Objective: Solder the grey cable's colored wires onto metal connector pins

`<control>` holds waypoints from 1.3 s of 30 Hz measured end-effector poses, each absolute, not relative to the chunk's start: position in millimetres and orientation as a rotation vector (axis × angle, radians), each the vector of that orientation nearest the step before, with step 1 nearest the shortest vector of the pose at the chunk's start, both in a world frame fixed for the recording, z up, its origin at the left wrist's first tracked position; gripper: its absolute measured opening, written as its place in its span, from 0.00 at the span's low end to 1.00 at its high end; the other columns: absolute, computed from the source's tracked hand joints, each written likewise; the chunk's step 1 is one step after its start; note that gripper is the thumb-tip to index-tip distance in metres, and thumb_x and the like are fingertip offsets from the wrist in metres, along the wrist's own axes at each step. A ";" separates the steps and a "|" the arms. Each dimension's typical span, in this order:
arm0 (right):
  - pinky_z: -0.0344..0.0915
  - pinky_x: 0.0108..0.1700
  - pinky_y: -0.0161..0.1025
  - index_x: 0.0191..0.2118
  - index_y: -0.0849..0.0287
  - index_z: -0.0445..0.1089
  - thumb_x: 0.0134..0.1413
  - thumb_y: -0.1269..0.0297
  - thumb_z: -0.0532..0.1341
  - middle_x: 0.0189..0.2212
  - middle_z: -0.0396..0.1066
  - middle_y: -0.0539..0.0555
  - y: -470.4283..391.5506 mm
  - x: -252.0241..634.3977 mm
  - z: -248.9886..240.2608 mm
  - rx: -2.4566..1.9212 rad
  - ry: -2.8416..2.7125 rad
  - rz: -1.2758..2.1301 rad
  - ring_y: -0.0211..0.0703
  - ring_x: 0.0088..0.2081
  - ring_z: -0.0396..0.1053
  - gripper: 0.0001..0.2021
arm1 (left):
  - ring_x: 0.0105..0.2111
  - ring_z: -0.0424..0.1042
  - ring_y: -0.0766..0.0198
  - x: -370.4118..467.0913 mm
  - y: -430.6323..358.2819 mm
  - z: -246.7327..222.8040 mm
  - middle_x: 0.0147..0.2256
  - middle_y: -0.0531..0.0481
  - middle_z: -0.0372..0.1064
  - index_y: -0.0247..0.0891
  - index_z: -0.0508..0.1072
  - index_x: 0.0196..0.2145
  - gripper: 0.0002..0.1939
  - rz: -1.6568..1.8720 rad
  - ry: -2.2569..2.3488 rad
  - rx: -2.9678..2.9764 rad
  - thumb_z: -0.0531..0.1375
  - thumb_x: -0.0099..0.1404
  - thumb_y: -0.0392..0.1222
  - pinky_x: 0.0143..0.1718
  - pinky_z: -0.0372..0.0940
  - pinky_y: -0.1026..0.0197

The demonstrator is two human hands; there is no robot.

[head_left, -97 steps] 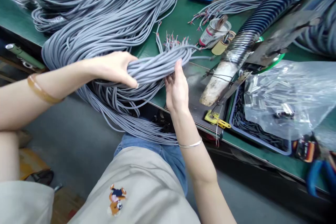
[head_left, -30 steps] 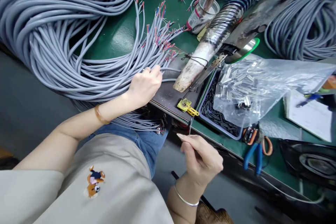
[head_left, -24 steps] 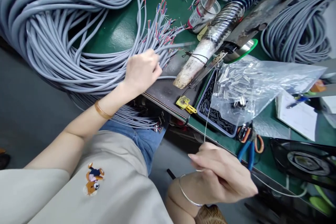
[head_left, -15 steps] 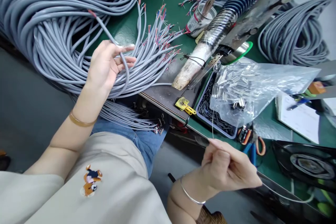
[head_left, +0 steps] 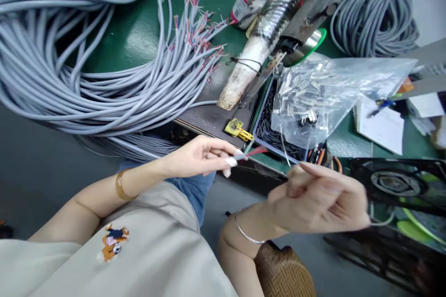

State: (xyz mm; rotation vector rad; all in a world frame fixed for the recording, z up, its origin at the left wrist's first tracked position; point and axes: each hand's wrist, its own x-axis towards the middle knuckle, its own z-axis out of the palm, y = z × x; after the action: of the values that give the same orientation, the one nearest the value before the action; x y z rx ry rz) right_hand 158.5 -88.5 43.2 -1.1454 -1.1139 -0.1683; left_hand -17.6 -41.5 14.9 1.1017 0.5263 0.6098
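My left hand (head_left: 205,158) is closed in a pinch round the end of a grey cable (head_left: 240,156). Red and pale stripped wires (head_left: 256,151) stick out of that end toward the right. My right hand (head_left: 320,199), slightly smeared by motion, is closed with thumb and forefinger together. A thin silvery solder wire (head_left: 285,148) rises from its fingertips toward the tray. The two hands are apart, with the cable's wire tips pointing to the gap between them. Behind my left hand lies a big bundle of grey cables (head_left: 114,97), many with bared coloured ends.
A white-tipped hose (head_left: 244,67) reaches down over the bench. A tray of short black pieces (head_left: 268,123) sits under a plastic bag of metal parts (head_left: 306,97). Nearby are a yellow clip (head_left: 240,131), a green-rimmed spool (head_left: 315,46), a notepad (head_left: 381,123) and a black fan (head_left: 397,181).
My left hand has moved right and down from the bundle, bringing the cable end in front of me. My right hand has shifted slightly right and up. The head view has turned a little.
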 end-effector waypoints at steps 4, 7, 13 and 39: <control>0.55 0.22 0.35 0.34 0.56 0.81 0.65 0.55 0.63 0.18 0.67 0.46 -105.9 156.5 25.3 -1.510 -1.236 0.027 0.33 0.17 0.60 0.13 | 0.31 0.79 0.62 -29.5 -45.6 -16.1 0.38 0.41 0.84 0.33 0.84 0.45 0.14 0.876 0.876 1.392 0.64 0.68 0.43 0.30 0.70 0.64; 0.54 0.21 0.33 0.34 0.56 0.81 0.64 0.58 0.65 0.21 0.72 0.46 -109.9 156.3 13.5 -1.594 -1.301 0.141 0.30 0.18 0.61 0.10 | 0.35 0.81 0.60 -46.0 -42.9 -24.9 0.41 0.39 0.84 0.34 0.85 0.43 0.12 1.034 1.054 1.654 0.64 0.67 0.40 0.34 0.71 0.62; 0.54 0.23 0.33 0.36 0.55 0.81 0.61 0.61 0.67 0.24 0.73 0.47 -100.4 147.6 7.1 -1.580 -1.259 0.288 0.32 0.21 0.64 0.06 | 0.24 0.73 0.68 -60.6 -36.7 -17.1 0.28 0.47 0.79 0.34 0.79 0.34 0.08 0.902 1.057 1.359 0.65 0.63 0.42 0.26 0.66 0.67; 0.50 0.22 0.32 0.30 0.58 0.76 0.53 0.60 0.67 0.27 0.70 0.48 -80.7 139.2 -1.9 -1.561 -1.114 0.860 0.30 0.23 0.55 0.07 | 0.14 0.54 0.77 -25.1 -29.2 -7.3 0.20 0.53 0.70 0.30 0.76 0.36 0.22 0.615 0.655 0.936 0.68 0.63 0.56 0.15 0.46 0.69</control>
State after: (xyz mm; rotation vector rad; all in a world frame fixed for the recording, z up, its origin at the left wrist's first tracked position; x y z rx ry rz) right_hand 139.2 -80.7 -1.9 -1.5608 -1.1143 0.8603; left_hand -25.1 -29.2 -7.3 0.9362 0.6553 0.6154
